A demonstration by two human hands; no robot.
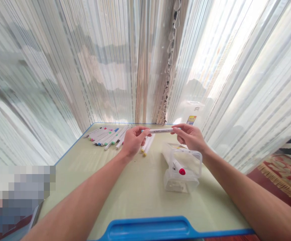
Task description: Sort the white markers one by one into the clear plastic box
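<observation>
Both hands hold one white marker [161, 131] level above the far part of a pale green table [135, 187]. My left hand [133, 141] pinches its left end and my right hand [190, 136] pinches its right end. Just under the marker lie two yellow-tipped markers [147, 147]. A row of several white markers with coloured caps [108, 135] lies to the left of my left hand. Below my right hand stands a clear plastic box [183, 167] with a red-capped marker [179, 167] inside.
Sheer striped curtains [85, 67] hang close behind the table's far edge. A blue handle [147, 227] runs along the table's near edge. A patterned rug [283, 170] lies on the floor to the right. A small yellow label [192, 119] shows behind the curtain.
</observation>
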